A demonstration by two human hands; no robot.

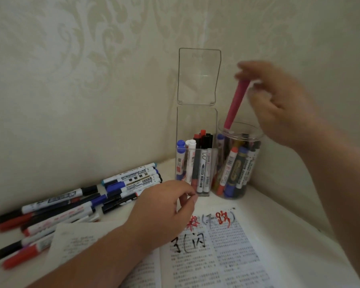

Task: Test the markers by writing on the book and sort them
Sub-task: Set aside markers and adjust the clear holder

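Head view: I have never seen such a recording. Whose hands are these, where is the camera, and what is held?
There is no machine: a person works with bare hands, and one camera worn on the head looks down at them. The right hand pinches a pink marker at its top; its lower end is in the mouth of a round clear plastic jar of markers. The left hand holds nothing, above an open printed book. Nearby are a tall clear plastic box and loose markers.
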